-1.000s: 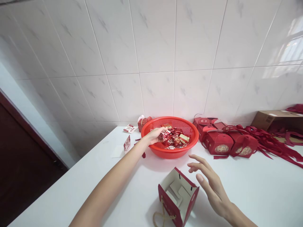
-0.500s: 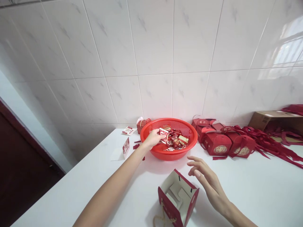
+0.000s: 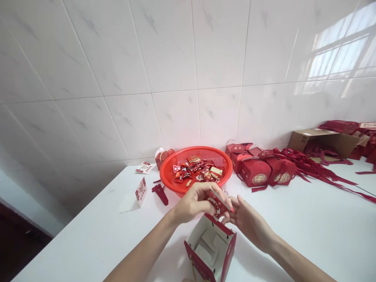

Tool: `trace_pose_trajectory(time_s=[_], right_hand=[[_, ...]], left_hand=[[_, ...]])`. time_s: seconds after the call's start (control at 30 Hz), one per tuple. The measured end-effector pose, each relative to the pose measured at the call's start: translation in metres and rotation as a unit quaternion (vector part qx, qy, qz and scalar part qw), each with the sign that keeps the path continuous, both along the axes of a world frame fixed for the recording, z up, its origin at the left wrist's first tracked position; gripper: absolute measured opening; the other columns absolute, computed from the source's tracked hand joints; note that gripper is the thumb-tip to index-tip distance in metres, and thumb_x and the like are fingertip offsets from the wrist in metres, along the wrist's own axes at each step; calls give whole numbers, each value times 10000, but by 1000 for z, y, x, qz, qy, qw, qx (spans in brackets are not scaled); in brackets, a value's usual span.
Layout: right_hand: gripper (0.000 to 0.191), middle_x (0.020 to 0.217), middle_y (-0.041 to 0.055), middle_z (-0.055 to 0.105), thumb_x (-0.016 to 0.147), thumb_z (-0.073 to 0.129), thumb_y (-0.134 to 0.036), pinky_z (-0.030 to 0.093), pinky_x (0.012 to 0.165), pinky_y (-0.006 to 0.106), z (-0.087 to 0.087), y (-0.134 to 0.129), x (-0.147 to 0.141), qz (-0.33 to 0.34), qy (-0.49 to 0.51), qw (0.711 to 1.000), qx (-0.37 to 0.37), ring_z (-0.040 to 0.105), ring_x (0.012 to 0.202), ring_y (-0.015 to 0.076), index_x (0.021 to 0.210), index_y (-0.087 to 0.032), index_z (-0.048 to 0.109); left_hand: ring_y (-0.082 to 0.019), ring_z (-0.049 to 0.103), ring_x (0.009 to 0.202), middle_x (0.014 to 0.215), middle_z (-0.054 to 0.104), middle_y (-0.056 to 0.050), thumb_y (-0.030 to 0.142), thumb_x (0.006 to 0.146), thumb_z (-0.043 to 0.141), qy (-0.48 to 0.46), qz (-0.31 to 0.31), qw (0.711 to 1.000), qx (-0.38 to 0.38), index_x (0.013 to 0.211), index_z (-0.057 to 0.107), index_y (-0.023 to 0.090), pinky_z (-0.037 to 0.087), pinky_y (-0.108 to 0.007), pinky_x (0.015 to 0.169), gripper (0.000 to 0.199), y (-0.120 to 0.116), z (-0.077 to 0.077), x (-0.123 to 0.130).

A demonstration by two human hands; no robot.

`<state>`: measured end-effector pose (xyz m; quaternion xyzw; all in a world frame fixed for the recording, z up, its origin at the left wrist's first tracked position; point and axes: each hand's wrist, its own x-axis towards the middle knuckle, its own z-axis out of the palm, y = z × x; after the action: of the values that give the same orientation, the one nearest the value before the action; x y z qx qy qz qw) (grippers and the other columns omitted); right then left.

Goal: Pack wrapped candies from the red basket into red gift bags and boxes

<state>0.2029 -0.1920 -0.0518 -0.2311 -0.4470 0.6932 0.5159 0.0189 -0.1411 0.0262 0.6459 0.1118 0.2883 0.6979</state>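
My left hand (image 3: 195, 201) is closed on a red and white candy packet (image 3: 219, 201), above the far edge of an open red box (image 3: 205, 248). The fingers of my right hand (image 3: 249, 223) are spread beside the packet, palm toward it; whether they touch it is unclear. White inner flaps show at the bottom of the box, and a cord hangs at its near side. Behind my hands, a red plastic basket (image 3: 167, 186) holds several wrapped candies (image 3: 195, 168).
Closed red gift boxes (image 3: 257, 172) stand right of the basket, followed by red ribbons (image 3: 311, 166) and an open cardboard box (image 3: 320, 137). At the left lie a folded card (image 3: 141, 192), a flat card (image 3: 145, 167) and a red piece (image 3: 160, 194). A tiled wall rises behind.
My left hand has come out of the basket with the packet, to above the red box. My right hand has moved left toward it. The view has turned slightly right.
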Motion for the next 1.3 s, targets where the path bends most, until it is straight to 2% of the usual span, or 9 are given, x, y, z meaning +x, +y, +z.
trace_pose_trajectory(time_s=[0.1,0.2,0.37,0.53,0.77,0.87,1.0,1.1,1.3], right_hand=[[289,925,55,683,892,668,-460,478,793,294,8,-4,-1,-29,6,1000,1,614,810,165,977,-187,708],[276,899,30,674,810,775,-407,473,734,263,11,-5,1,-83,7,996,-9,600,766,140,964,-193,694],[303,867,35,675,795,784,-418,489,703,310,10,0,8,-153,-2,988,11,600,714,158,968,-197,671],[275,862,38,687,797,786,-401,481,686,304,11,4,14,-191,-17,981,17,597,720,160,962,-203,690],[278,859,26,689,742,819,-390,500,692,306,17,5,20,-172,3,985,-5,609,717,161,914,-222,679],[261,862,25,679,752,811,-389,505,680,308,18,2,18,-150,1,989,6,605,715,161,847,-221,637],[256,820,11,656,767,804,-389,504,683,316,15,1,13,-140,-11,990,25,594,702,157,840,-211,635],[267,826,18,661,758,813,-394,497,681,309,12,2,12,-165,-34,985,25,590,725,162,862,-203,659],[274,846,24,695,745,828,-395,491,659,295,12,5,17,-186,-37,982,17,600,724,157,905,-206,710]], left_hand=[[-200,699,780,867,759,-85,20,591,552,79,-28,996,43,776,706,147,530,-284,716,273,-5,-1,5],[-199,685,843,870,757,-75,14,596,540,119,-6,989,85,803,735,155,518,-274,751,317,-5,-6,6],[-193,689,805,868,734,-80,155,754,652,108,44,993,33,917,726,143,528,-257,693,179,-2,-12,4],[-184,664,797,858,697,-62,311,826,726,110,93,989,23,1025,692,146,546,-254,655,260,1,-12,2],[-202,683,798,977,659,-57,317,716,814,118,199,973,22,1200,586,188,583,-299,666,551,6,-12,4],[-166,670,776,937,644,-24,277,696,818,125,232,963,58,1101,552,214,562,-266,688,489,6,-13,5],[-129,628,665,797,610,16,302,757,772,136,202,968,66,849,463,210,528,-235,611,335,3,-15,4],[-120,596,622,724,577,27,333,803,733,156,170,970,79,775,468,200,504,-227,577,297,0,-15,3],[-127,620,673,852,624,1,267,769,748,169,139,971,91,960,608,202,510,-244,634,246,2,-6,-7]])
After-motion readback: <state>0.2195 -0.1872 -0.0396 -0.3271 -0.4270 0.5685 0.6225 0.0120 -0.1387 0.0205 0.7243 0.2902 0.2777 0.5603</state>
